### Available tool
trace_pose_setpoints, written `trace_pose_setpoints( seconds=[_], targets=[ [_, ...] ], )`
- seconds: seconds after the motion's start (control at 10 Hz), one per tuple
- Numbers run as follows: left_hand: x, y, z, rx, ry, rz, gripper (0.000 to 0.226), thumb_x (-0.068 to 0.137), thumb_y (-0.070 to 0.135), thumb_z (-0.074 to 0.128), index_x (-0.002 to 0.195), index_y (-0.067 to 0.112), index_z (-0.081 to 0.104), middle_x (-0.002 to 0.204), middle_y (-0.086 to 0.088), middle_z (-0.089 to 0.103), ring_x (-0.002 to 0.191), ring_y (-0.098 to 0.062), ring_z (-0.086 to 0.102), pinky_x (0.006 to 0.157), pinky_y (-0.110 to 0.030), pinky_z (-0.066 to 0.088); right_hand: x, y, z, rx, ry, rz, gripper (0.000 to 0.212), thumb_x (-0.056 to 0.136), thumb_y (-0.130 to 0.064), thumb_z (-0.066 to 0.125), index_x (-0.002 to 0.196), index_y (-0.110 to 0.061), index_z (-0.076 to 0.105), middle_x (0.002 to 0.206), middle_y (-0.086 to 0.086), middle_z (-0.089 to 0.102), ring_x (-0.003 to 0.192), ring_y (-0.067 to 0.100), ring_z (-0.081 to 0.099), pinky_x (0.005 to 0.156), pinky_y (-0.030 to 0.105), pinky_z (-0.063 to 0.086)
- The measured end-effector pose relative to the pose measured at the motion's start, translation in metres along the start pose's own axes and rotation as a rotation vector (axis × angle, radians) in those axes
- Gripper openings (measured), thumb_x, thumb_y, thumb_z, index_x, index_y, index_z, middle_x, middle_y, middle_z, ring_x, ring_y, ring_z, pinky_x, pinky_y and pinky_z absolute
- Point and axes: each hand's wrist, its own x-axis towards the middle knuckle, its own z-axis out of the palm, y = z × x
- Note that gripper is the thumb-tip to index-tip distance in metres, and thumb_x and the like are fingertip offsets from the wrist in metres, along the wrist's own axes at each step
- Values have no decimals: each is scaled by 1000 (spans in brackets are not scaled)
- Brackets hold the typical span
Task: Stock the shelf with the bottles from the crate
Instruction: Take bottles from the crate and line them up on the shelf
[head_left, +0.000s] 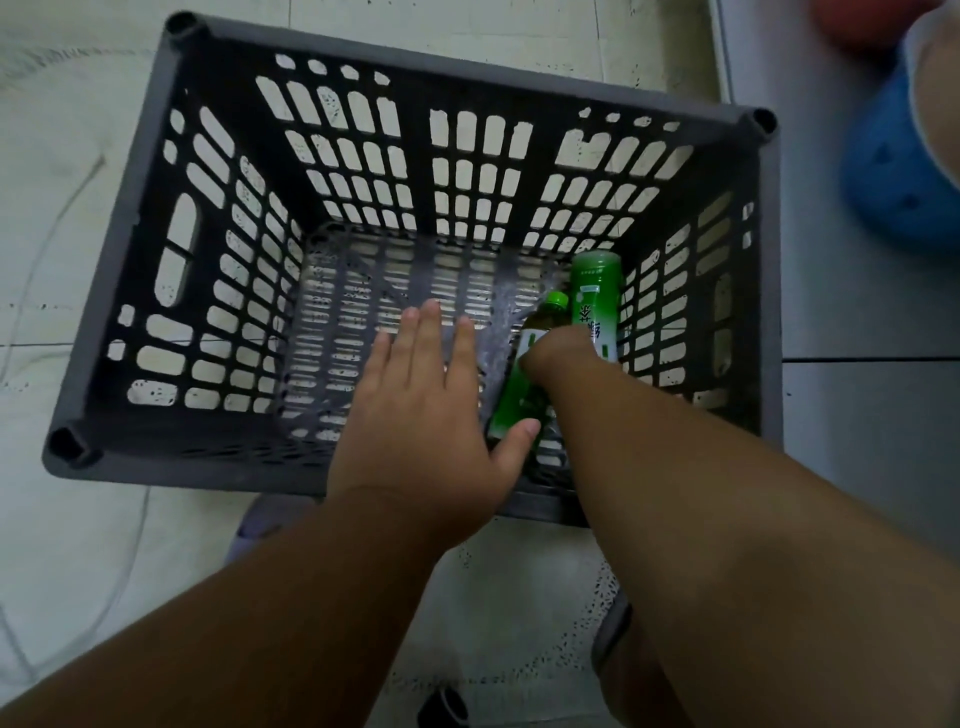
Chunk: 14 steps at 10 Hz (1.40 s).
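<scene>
crate: grey plastic crate (218, 171) with slotted walls and a slotted bottom, sitting on a pale speckled tile floor (67, 197), seen from straight above. Everything below is placed relative to it.

bottles: two green ones left, both down in the crate's right end. One with a green cap (519, 384) lies on the bottom with the cap pointing at the crate's far wall. The other bottle (595, 291) is just to its right, close against the crate's right wall, flat end toward the far wall, white label with green print.

right hand: the right hand (561, 356) is reached down inside the crate, curled over the capped bottle around its upper part. From this angle it's mostly knuckles, so how far the fingers wrap, can't tell, but it's gripping that bottle.

left hand: the left hand (421, 410) is flat and spread over the middle of the crate bottom, palm down, fingers straight and pointing at the far wall. The thumb (519, 434) sticks out to the right and touches the lower end of the capped bottle.

outside the crate: something blue and rounded (893, 182) past the right wall, too blurry to call. A white lacy mat (524, 623) on the floor by the near wall.
</scene>
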Motion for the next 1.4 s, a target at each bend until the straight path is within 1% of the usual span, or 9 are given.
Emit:
trace_pose_setpoints(
  seconds=[0.1, 0.2, 0.3, 0.4, 0.5, 0.7, 1.1, 1.3, 1.4],
  targets=[
    [-1, 0, 2, -15, 14, 4, 98, 84, 75, 16, 159, 11, 10, 165, -19, 4, 153, -30, 1, 123, -47, 6, -12, -6, 0, -162, -18, -53, 50, 105, -27, 36, 152, -10, 33, 151, 15, 42, 136, 38, 41, 93, 31, 52],
    [-2, 0, 1, -18, 18, 1, 98, 84, 75, 14, 159, 13, 5, 165, -18, 0, 153, -29, -2, 123, -46, 3, -32, -6, -5, -91, -48, -87, 39, 93, -20, 69, 121, 1, 54, 127, 20, 60, 115, 39, 60, 90, 36, 56],
    [-1, 1, -1, -9, 20, 5, 96, 86, 75, 16, 159, 13, 3, 166, -17, -1, 153, -29, -3, 123, -45, 0, -39, -7, -4, 61, -86, -105, 83, 48, -32, 91, 117, -5, 54, 109, 15, 66, 91, 35, 68, 85, 47, 59],
    [-2, 2, -2, 10, 18, 10, 95, 88, 74, 17, 158, 14, -2, 166, -15, -5, 153, -28, -7, 122, -42, -5, -59, -10, -15, 160, -62, -241, 89, 35, -30, 88, 117, -11, 56, 101, 10, 68, 89, 31, 69, 78, 41, 59],
    [-4, 2, -4, 15, 21, 6, 94, 89, 74, 18, 159, 14, -4, 166, -15, -6, 153, -27, -8, 122, -41, -6, -86, -11, -35, 241, -15, -366, 63, 70, -11, 85, 118, -17, 45, 98, 3, 60, 93, 23, 64, 75, 35, 53],
    [-14, 3, -16, -1, -23, 59, 100, 88, 78, 25, 157, 16, -12, 166, -12, -12, 152, -23, -14, 124, -43, -2, -170, 9, -82, 427, 64, -567, 70, 74, 1, 81, 129, -20, 42, 108, 5, 64, 98, 23, 67, 76, 36, 57],
    [-124, 96, -135, -423, 207, 275, 108, 78, 65, 69, 158, 31, 5, 165, 6, 16, 150, -15, 16, 121, -40, 20, -398, 92, -161, 557, 532, -919, 70, 60, -49, 89, 113, -27, 49, 102, -6, 68, 93, 12, 70, 82, 42, 61],
    [-169, 165, -170, -502, 248, 424, 113, 74, 64, 72, 159, 28, 7, 164, 5, 18, 149, -11, 17, 117, -31, 16, -485, 153, -195, 567, 731, -1001, 61, 70, -38, 89, 113, -26, 48, 100, -14, 65, 89, 2, 66, 79, 29, 59],
    [-181, 199, -181, -559, 239, 504, 112, 72, 67, 71, 158, 29, 12, 162, 6, 26, 147, -11, 24, 118, -40, 28, -512, 180, -210, 573, 800, -996, 60, 72, -39, 87, 116, -27, 48, 100, -13, 65, 90, 4, 67, 80, 32, 60]
  ],
)
